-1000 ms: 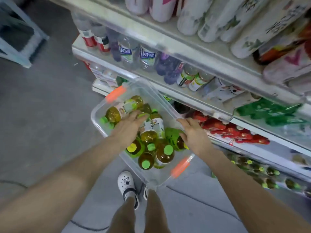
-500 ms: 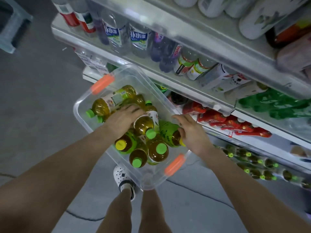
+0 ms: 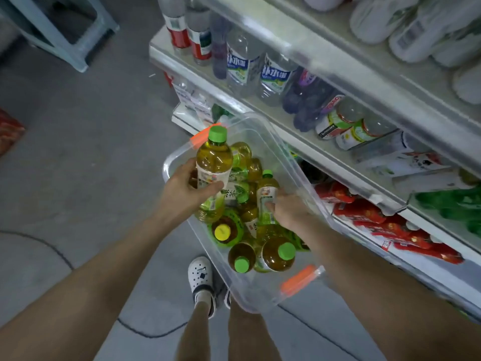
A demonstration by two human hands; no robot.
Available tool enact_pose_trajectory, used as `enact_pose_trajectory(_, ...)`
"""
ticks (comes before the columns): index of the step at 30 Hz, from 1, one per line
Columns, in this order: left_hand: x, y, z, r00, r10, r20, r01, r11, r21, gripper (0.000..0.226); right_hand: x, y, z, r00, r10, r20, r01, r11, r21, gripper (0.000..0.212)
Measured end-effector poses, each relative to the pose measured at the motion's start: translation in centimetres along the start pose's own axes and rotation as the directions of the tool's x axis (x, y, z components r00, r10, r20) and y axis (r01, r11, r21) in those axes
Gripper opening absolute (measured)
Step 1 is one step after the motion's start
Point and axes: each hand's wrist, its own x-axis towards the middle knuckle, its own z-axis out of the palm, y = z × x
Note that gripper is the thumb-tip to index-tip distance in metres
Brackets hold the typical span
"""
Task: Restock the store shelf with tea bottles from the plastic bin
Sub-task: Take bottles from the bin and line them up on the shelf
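Note:
A clear plastic bin [image 3: 303, 175] with orange handles sits on the floor beside the shelf, holding several amber tea bottles [image 3: 278, 254] with green and yellow caps. My left hand [image 3: 182, 188] grips one green-capped tea bottle [image 3: 214, 160] upright, lifted above the bin's left side. My right hand [image 3: 289, 209] is curled round a second tea bottle [image 3: 266, 196] that still lies among the others in the bin. The store shelf [image 3: 351, 162] rises to the right.
The shelf tiers hold water bottles [image 3: 240, 66], purple drinks, red packages [image 3: 364, 212] and white bottles higher up. A pale blue stool [image 3: 65, 29] stands at the upper left on the grey floor. My feet in white clogs [image 3: 201, 280] are just below the bin.
My left hand has closed on a tea bottle and raised it upright out of the pile. My right hand has shifted onto another bottle and gripped it.

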Motion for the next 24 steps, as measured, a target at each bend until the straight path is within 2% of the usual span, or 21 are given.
enact_pose_trajectory(4, 0.6, -1.2, 0.2, 0.998, -0.064, -0.029, 0.062, 0.996, -0.056, 0.046, 1.7, -0.6, 1.1, 0.998, 0.066, 0.010, -0.066, 0.970, 0.235, 0.051)
enact_pose_trajectory(7, 0.6, -1.6, 0.5, 0.994, -0.102, -0.043, 0.098, 0.991, -0.096, 0.056, 1.8, -0.8, 1.0, 0.996, 0.078, -0.043, -0.054, 0.912, 0.406, 0.061)
enact_pose_trajectory(9, 0.6, -1.4, 0.6, 0.993, -0.111, -0.043, 0.106, 0.990, -0.098, 0.061, 1.8, -1.1, 0.8, 0.996, 0.066, -0.064, -0.024, 0.858, 0.513, 0.081)
enact_pose_trajectory(11, 0.5, -1.1, 0.8, 0.993, -0.106, -0.047, 0.102, 0.992, -0.080, 0.056, 2.0, -1.3, 0.9, 0.998, 0.064, -0.007, -0.050, 0.843, 0.536, 0.101)
enact_pose_trajectory(12, 0.4, -1.0, 0.8, 0.993, -0.106, -0.045, 0.102, 0.992, -0.075, 0.054, 2.2, -1.3, 1.0, 0.997, 0.061, 0.049, -0.078, 0.845, 0.529, 0.100)
enact_pose_trajectory(14, 0.3, -0.7, 0.9, 0.994, -0.098, -0.039, 0.095, 0.993, -0.071, 0.054, 2.3, -1.1, 0.6, 0.983, 0.064, 0.169, -0.149, 0.818, 0.556, 0.082)
enact_pose_trajectory(16, 0.0, -0.5, 1.0, 0.995, -0.091, -0.043, 0.089, 0.994, -0.061, 0.051, 1.9, -0.9, 0.0, 0.976, 0.086, 0.200, -0.195, 0.755, 0.626, 0.069)
enact_pose_trajectory(21, -1.3, 0.9, 0.4, 0.997, -0.057, -0.051, 0.055, 0.998, -0.042, 0.058, -0.6, -2.3, -0.9, 0.999, 0.034, 0.008, -0.032, 0.785, 0.618, 0.061)
enact_pose_trajectory(24, -2.4, 2.4, -0.5, 0.998, -0.039, -0.051, 0.038, 0.999, -0.031, 0.057, -2.4, -3.5, -1.8, 0.988, 0.013, -0.154, 0.090, 0.763, 0.640, 0.069)
